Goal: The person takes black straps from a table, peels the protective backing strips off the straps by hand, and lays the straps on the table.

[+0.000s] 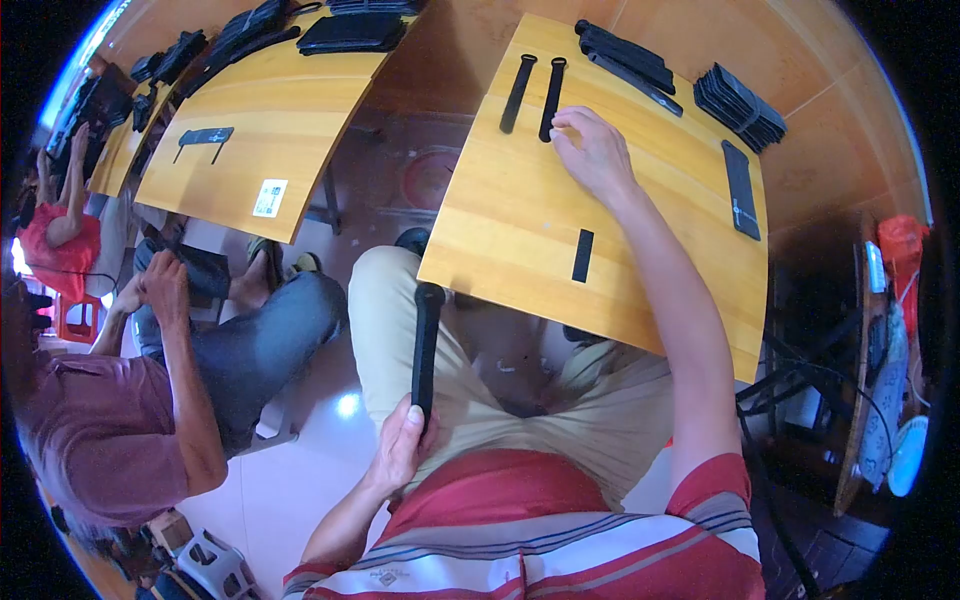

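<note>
My left hand [403,446] is closed round the lower end of a black strap [427,345], which stands up over my lap by the table's near edge. On the wooden table [490,220], my right hand [592,150] is at the lower end of a black looped strap [554,95]; its fingers are bent, and whether they grip the strap is unclear. Another looped strap [517,95] lies parallel on its left. A short black strip [582,256] lies nearer to me. At the right edge is a flat black piece with small print [741,190].
Black strap bundles [740,105] and folded black pieces [630,65] lie along the table's far side. A second table [300,130] on the left holds more black pieces. A seated co-worker [110,420] is at left, another person [65,240] beyond. A red bag [900,260] hangs at right.
</note>
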`<state>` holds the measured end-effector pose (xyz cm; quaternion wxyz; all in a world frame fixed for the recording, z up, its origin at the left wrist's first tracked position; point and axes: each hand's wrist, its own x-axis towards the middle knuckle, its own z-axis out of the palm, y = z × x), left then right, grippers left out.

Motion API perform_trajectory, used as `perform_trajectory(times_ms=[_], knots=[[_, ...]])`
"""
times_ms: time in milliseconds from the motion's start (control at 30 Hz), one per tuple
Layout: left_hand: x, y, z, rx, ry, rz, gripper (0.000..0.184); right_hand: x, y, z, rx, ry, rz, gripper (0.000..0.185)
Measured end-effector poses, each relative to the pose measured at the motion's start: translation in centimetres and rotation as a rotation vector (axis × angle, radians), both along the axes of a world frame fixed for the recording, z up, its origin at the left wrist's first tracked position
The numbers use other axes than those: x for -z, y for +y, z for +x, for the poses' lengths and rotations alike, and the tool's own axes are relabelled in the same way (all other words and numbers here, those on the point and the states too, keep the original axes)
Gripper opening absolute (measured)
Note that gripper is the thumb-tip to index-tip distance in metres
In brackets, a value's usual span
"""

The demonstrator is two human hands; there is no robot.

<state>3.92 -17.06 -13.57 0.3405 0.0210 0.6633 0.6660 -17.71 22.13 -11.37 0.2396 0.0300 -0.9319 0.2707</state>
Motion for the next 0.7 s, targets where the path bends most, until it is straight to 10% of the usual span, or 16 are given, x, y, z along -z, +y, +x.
perform_trajectory(times_ms=[333, 700], knots=[[-3.3, 3.8, -1.1, -0.142, -0.087, 0.39, 0.036, -4.3, -14.2, 20.5, -0.529, 0.005, -0.289, 0.041], [-4.1, 7.2, -0.1, -0.157, -0.217, 0.658, 0.028, -1.8, -14.7, 25.2, -0.394, 0.233, -0.291, 0.033]])
